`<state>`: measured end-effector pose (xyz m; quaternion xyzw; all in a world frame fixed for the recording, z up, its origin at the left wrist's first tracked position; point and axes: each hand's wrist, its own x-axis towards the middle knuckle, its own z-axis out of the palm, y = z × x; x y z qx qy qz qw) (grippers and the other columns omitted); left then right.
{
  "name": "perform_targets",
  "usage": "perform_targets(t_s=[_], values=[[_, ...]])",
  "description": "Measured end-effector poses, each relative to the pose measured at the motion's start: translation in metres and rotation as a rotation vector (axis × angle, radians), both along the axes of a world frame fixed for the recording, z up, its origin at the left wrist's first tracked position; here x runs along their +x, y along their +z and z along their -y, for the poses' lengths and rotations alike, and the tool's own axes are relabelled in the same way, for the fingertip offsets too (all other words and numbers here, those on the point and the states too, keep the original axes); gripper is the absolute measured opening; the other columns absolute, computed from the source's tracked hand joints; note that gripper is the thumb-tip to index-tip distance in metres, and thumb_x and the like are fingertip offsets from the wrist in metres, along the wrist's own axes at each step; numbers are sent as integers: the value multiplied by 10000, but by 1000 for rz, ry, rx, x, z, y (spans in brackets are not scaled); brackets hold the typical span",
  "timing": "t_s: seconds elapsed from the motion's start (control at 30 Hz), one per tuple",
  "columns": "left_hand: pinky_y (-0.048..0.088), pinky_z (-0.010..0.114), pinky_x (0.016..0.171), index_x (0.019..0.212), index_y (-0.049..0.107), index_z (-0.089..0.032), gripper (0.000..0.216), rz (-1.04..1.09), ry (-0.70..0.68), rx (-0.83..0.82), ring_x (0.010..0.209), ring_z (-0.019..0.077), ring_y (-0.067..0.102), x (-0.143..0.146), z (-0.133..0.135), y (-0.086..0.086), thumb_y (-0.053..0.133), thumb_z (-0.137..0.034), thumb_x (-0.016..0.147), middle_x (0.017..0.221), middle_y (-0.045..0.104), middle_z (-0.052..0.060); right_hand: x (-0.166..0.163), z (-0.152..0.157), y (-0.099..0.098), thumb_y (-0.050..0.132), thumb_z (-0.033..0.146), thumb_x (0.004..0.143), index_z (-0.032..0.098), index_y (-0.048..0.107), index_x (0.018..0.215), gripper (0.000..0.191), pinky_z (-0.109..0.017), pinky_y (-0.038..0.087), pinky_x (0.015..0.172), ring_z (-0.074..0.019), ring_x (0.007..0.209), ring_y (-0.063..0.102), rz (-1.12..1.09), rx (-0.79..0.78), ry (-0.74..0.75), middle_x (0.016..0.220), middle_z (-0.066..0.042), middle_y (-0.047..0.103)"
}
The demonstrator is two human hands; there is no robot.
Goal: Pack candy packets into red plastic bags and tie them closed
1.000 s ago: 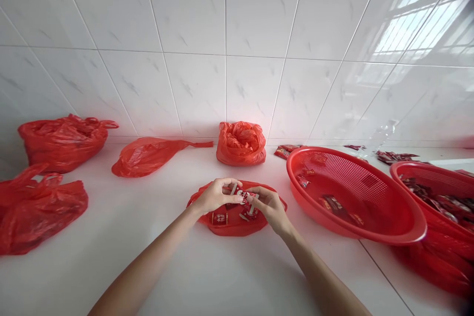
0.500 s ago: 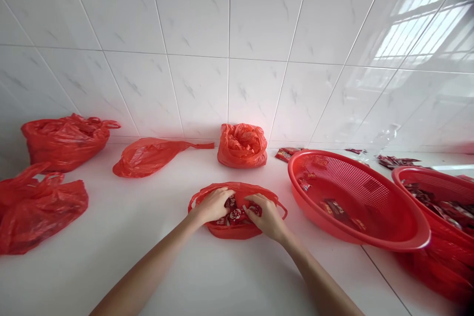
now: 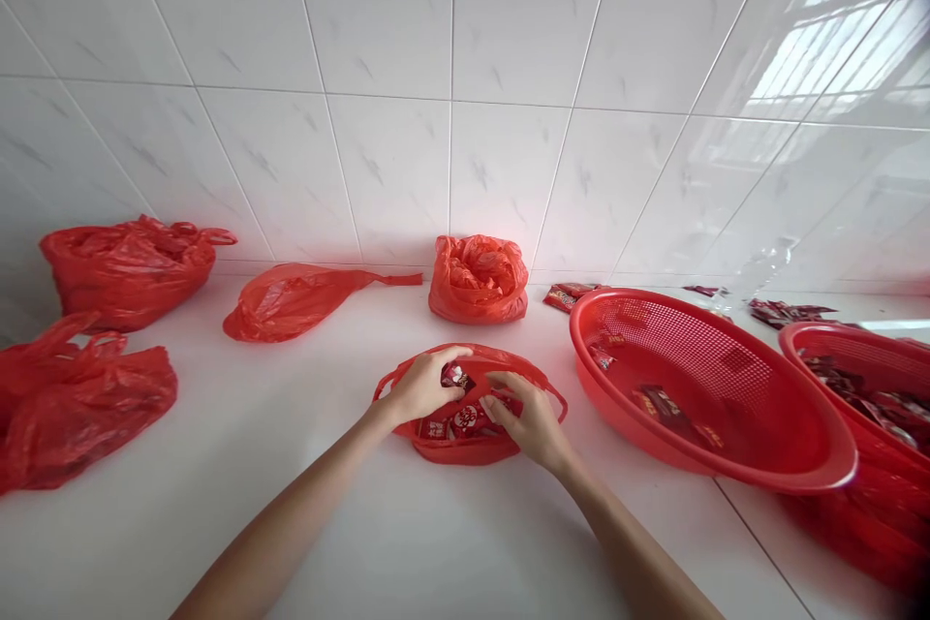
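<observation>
A small open red plastic bag [image 3: 465,448] lies on the white counter in front of me, holding several red-and-white wrapped sweets [image 3: 469,418]. My left hand [image 3: 423,387] grips the bag's left rim, fingers curled, a sweet at its fingertips. My right hand [image 3: 529,417] rests on the bag's right side, fingers bent down onto the sweets and the rim.
A large red mesh basket [image 3: 770,465] with a few wrappers stands to the right, a second basket [image 3: 864,358] behind it. Other red bags lie around: one [image 3: 478,279] by the wall, a flat one [image 3: 291,298], two at the left [image 3: 127,263] [image 3: 73,402]. Loose sweets [image 3: 571,294] lie by the wall.
Both hands held a sweet above the bag a second ago; they have dropped into the bag and now hold its two sides.
</observation>
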<state>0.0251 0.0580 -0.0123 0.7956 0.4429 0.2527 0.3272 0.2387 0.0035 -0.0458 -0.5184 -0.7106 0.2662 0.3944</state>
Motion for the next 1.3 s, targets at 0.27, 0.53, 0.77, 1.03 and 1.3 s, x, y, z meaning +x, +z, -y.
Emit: perform_targets(t_s=[0.27, 0.53, 0.77, 1.03, 1.3], values=[[475, 283, 821, 961, 726, -243, 208, -217, -155, 132, 960, 206, 649, -5, 1, 12, 684, -218, 759, 1020, 725, 12, 7, -1, 4, 579, 260, 877, 212, 644, 1181, 315, -412, 511, 951, -256, 1126, 634, 132, 12, -58, 1198, -84, 692], [471, 276, 764, 1011, 741, -271, 249, -423, -258, -29, 961, 222, 658, -25, 3, 28, 646, -288, 781, 1038, 729, 14, 7, 0, 1, 558, 226, 885, 188, 644, 1176, 306, -415, 502, 965, -250, 1131, 619, 150, 17, -34, 1200, -92, 678], [478, 330, 794, 990, 669, -229, 187, -564, -128, 93, 1002, 263, 649, -11, -1, 4, 574, -329, 864, 1023, 702, 72, 5, 0, -2, 569, 205, 881, 195, 668, 1140, 277, -399, 511, 935, -250, 1081, 627, 192, 41, -27, 1158, -90, 690], [476, 305, 746, 949, 660, -266, 310, -596, -143, -12, 986, 245, 634, -17, 3, 19, 723, -383, 669, 1010, 675, 18, 9, 2, 1, 709, 375, 820, 211, 577, 1338, 559, -436, 453, 1025, -303, 1234, 541, 332, -42, 29, 1344, -120, 583], [396, 286, 570, 740, 583, -222, 94, -750, -178, -79, 798, 235, 636, -15, 7, 17, 645, -253, 676, 835, 663, 36, 7, 5, 2, 714, 343, 830, 226, 590, 1318, 517, -458, 457, 972, -312, 1166, 556, 477, -50, 80, 1257, -117, 611]])
